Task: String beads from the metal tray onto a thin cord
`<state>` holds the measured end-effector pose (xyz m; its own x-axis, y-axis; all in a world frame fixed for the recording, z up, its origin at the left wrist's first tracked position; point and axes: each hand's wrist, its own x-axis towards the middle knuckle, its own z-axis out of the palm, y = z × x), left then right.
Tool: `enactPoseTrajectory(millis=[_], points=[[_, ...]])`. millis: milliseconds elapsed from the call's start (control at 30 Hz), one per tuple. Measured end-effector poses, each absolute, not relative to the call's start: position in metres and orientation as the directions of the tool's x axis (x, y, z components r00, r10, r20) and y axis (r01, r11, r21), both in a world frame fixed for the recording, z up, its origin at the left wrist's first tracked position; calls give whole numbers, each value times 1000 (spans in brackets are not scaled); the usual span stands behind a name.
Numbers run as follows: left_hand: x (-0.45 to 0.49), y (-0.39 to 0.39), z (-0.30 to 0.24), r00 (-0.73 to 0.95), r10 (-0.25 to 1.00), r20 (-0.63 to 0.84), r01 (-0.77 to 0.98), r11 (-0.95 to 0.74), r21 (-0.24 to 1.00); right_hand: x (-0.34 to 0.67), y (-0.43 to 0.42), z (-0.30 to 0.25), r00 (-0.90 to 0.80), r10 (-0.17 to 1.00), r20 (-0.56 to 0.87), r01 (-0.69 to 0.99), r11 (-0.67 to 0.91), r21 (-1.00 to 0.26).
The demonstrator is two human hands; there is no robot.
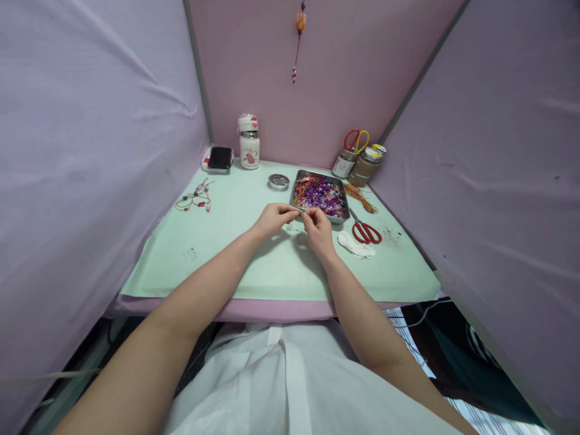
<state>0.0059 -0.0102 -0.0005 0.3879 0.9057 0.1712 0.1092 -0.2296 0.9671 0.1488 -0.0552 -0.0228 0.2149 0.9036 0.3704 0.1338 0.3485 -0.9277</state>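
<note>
My left hand and my right hand meet over the pale green table mat, just in front of a metal tray full of purple and mixed beads. Both hands have their fingers pinched together, thumb tips almost touching each other. What they pinch is too small to name; a thin pale thread seems to hang below them. The tray's near edge is right behind my fingertips.
Red scissors and a white wad lie right of my hands. Orange cords, two jars holding scissors, a small round tin, a white bottle, a phone and finished red beadwork surround them. Cloth walls enclose the table.
</note>
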Motion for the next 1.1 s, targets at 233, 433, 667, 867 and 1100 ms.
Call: enactPoseTrajectory(millis=[233,433,667,867,1100], points=[[4,-8,-1,360,920,155,75,-194,978,150,-52,-26,235,893,384,100,371,-923],[4,-2,-6,347,930,119,-3,-125,992,152,-54,-25,241,892,382,156,353,-923],[4,-4,-1,402,916,18,-292,109,950,152,-61,-16,171,903,394,214,356,-909],[0,-7,6,457,886,-81,-330,253,909,151,-59,-18,209,908,363,132,341,-931],[0,-6,4,467,880,-87,-270,236,934,152,-58,-19,223,913,342,129,320,-939]])
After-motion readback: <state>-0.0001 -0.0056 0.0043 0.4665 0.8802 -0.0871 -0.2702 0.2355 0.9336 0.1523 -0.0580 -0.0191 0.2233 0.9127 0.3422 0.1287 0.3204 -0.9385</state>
